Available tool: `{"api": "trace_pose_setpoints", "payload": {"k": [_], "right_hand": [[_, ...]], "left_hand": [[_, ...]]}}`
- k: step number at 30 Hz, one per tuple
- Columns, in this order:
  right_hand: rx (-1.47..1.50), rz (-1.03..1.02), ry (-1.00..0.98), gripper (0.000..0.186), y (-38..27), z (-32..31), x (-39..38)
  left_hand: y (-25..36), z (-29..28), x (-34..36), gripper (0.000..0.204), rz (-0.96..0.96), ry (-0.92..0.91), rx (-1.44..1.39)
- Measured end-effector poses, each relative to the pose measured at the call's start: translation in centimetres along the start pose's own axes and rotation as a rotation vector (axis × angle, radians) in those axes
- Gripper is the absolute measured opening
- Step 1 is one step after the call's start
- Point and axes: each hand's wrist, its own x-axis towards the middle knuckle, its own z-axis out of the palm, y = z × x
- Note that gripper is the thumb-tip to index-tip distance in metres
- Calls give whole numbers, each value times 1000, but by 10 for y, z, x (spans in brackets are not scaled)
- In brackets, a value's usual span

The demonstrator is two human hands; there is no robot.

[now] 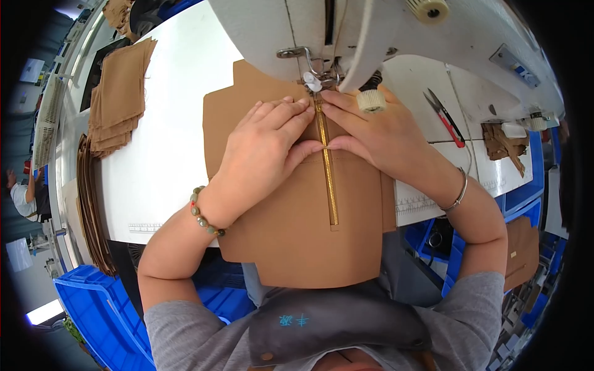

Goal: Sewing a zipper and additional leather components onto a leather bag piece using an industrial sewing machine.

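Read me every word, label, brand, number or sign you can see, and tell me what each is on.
Dark apron: light-blue lettering, which I won't copy out.
Printed rulers on the white worktable: too small to read.
Small plate on the sewing machine: too blurred to read.

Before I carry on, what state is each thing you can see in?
Brown panel: laid out, near edge overhanging the white table.
Gold-toothed zipper: straight, looks closed.
Left hand: open, palm down on the panel, thumb at the zipper.
Right hand: open, palm down, thumb tip meeting the left's.
Sewing machine: head over the panel's far end; whether running, unclear.
Thread snips: lying flat, blades slightly parted.
Brown cut pieces: stacked unevenly.
Brown scraps: crumpled.
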Motion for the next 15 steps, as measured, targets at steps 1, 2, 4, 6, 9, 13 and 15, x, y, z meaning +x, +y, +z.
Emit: {"api": "trace_pose_setpoints", "payload": {"k": [1, 2, 4, 6, 9, 13, 15], "right_hand": [[0, -3, 5, 47, 0, 0, 0], [-5, -10, 10, 47, 0, 0, 0], [-18, -15, -2, 46, 0, 0, 0], [-21, -7, -26, 45, 1, 0, 0], [-27, -4, -28, 45, 0, 1, 0], [-35, -12, -5, 46, -1, 1, 1], [-33, -7, -14, 46, -1, 0, 1]], "left_hand": [[0, 0, 0, 48, 1, -2, 4], [0, 0, 0, 48, 3, -3, 9], [0, -1, 0, 48, 0, -8, 6], [0, -1, 1, 48, -5, -10, 5], [0, -1, 0, 48, 1, -2, 20], [-1, 0, -1, 48, 4, -3, 10], [-2, 0, -1, 48, 8, 1, 12]]}}
